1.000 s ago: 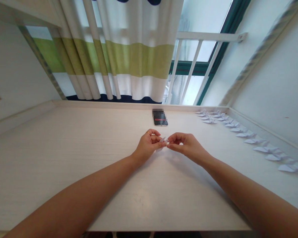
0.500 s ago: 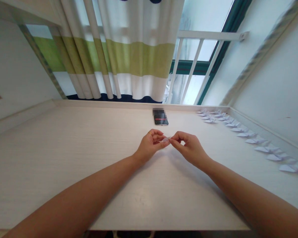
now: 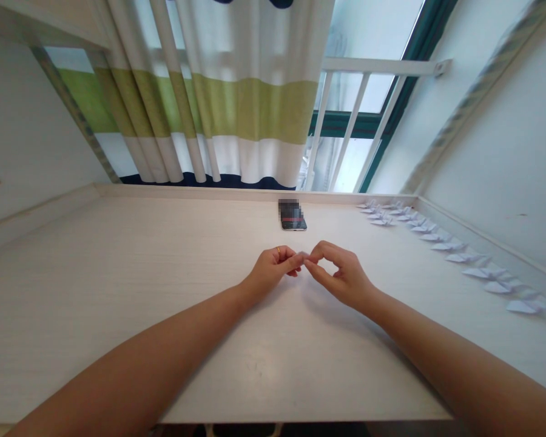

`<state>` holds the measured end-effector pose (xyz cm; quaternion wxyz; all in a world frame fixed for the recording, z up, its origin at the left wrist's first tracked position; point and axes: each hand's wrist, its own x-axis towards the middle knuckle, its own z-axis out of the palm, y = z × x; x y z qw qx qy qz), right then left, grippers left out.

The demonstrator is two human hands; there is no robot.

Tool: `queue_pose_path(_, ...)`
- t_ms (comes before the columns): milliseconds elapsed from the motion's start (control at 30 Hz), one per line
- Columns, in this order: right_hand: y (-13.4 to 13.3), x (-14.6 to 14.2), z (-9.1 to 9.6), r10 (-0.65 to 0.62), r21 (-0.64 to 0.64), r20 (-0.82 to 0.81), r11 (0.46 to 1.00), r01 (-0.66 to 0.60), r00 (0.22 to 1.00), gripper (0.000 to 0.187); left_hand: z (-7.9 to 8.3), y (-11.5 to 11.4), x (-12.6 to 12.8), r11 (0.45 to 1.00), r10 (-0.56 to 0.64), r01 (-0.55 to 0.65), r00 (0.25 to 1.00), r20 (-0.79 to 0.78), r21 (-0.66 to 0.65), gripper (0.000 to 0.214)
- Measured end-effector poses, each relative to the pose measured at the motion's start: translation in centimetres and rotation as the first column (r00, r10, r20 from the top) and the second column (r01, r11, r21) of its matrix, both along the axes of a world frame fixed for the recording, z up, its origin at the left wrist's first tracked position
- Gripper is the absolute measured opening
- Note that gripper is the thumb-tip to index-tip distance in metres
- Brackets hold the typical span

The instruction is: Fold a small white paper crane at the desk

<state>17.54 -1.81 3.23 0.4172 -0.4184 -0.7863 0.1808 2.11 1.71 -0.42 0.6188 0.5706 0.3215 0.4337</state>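
My left hand (image 3: 273, 268) and my right hand (image 3: 339, 276) meet above the middle of a pale wooden desk (image 3: 118, 291). Both pinch a small folded piece of white paper (image 3: 303, 255) between thumb and fingertips; only a sliver of it shows between the fingers. A gold ring sits on a finger of my left hand. The hands hover just above the desk surface, fingertips touching each other.
A dark phone (image 3: 292, 216) lies flat beyond the hands near the desk's back edge. Several folded white paper cranes (image 3: 455, 257) line the right side along the wall. A striped curtain (image 3: 236, 103) and a window with white bars stand behind the desk.
The paper piece was more visible between the fingers earlier; now the fingertips have closed over it and the right hand's fingers have arched up slightly.
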Motion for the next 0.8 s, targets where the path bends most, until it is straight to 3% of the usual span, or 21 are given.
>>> queue_pose_path(67, 0.5, 0.3, -0.1, 0.060, -0.093, -0.169, 0.993, -0.076, 0.984, 0.014, 0.0, 0.1, -0.1, 1.000, -0.013, 0.013, 1.000, 0.023, -0.027, 0.030)
queue_pose_path(167, 1.4, 0.6, -0.6, -0.005, -0.225, -0.450, 0.968, -0.108, 0.893, 0.019, -0.1, 0.2, -0.3, 0.995, -0.070, 0.073, 0.997, 0.040, -0.061, 0.029)
queue_pose_path(233, 1.7, 0.5, -1.0, -0.021, -0.332, -0.466, 0.931, -0.153, 0.884, 0.024, -0.2, 0.2, -0.3, 0.990, -0.112, 0.116, 0.993, 0.047, -0.078, 0.029)
queue_pose_path(367, 1.7, -0.1, -1.5, 0.063, -0.526, -0.410, 0.798, -0.293, 0.910, 0.034, -0.2, 0.3, -0.3, 0.977, -0.172, 0.179, 0.983, 0.065, -0.118, 0.031)
queue_pose_path(533, 1.7, -0.1, -1.6, 0.037, -0.595, -0.462, 0.728, -0.340, 0.886, 0.040, -0.1, 0.4, -0.4, 0.965, -0.193, 0.202, 0.979, 0.067, -0.168, 0.032)
queue_pose_path(700, 1.6, 0.0, -1.7, 0.042, -0.666, -0.570, 0.561, -0.492, 0.820, 0.039, -0.1, 0.4, -0.5, 0.960, -0.203, 0.208, 0.978, 0.048, -0.187, 0.034)
queue_pose_path(800, 1.4, -0.2, -1.9, 0.009, -0.664, -0.614, 0.534, -0.523, 0.789, 0.038, 0.1, 0.4, -0.5, 0.955, -0.216, 0.223, 0.975, 0.054, -0.197, 0.034)
